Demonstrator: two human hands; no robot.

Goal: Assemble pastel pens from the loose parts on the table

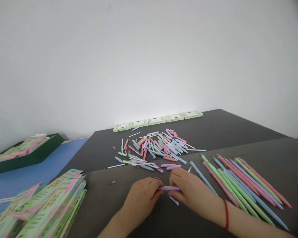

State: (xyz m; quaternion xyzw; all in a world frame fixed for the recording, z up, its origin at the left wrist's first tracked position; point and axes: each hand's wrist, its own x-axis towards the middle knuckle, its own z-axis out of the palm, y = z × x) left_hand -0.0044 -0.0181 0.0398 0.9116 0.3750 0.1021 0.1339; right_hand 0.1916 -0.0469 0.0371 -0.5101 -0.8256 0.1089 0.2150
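A purple pen barrel (169,188) lies level between my two hands, just above the black table. The fingers of my left hand (142,195) pinch its left end, and my right hand (188,186), with a red band at the wrist, grips its right end. Right below the barrel lies a small purple clip piece (174,200). Two purple barrel parts (171,166) rest just beyond my right hand. Farther back spreads a heap of loose pen parts (161,145) in pink, blue, green and purple, with white refills among them.
Several whole pens (248,185) lie side by side at the right. Flat boxes (157,120) line the table's back edge. Printed packets (52,205) are stacked at the lower left, and a dark green tray (47,147) of packets stands on a blue surface (64,153).
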